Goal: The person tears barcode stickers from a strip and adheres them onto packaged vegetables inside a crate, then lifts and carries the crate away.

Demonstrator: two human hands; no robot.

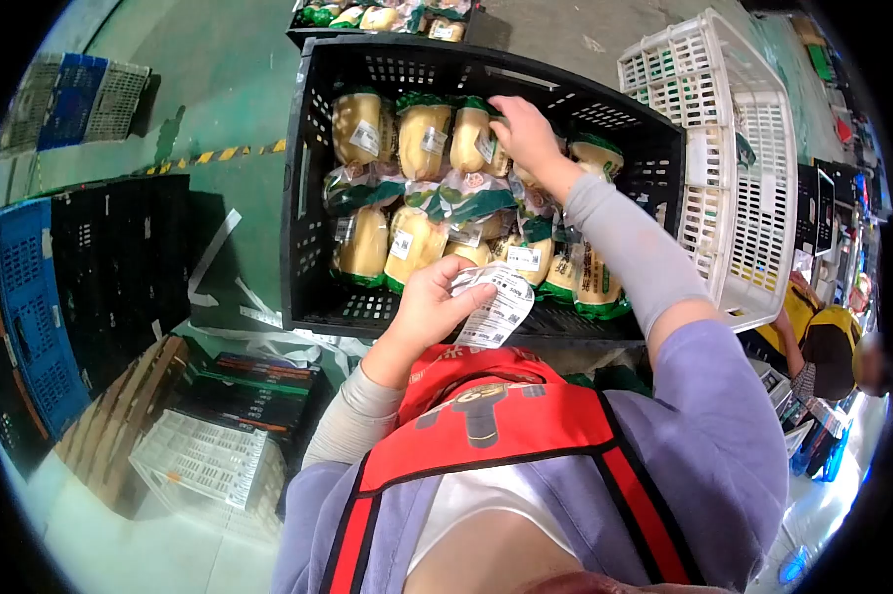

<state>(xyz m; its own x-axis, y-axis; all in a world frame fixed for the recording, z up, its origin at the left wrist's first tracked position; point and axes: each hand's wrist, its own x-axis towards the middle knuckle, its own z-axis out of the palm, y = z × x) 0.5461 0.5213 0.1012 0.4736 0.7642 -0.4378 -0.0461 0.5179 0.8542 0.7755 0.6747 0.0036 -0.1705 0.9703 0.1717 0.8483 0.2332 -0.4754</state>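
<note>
White paper strips with black print [496, 309] sit pinched in the left hand [427, 312], running far to near. The right hand [528, 129] bends its fingers, grip untellable, over a yellow, rounded, green-ended pack [464, 139], long axis likewise, far in the black plastic crate [296, 218]. Labelling seems underway; moving on calls for light pressing.
</note>
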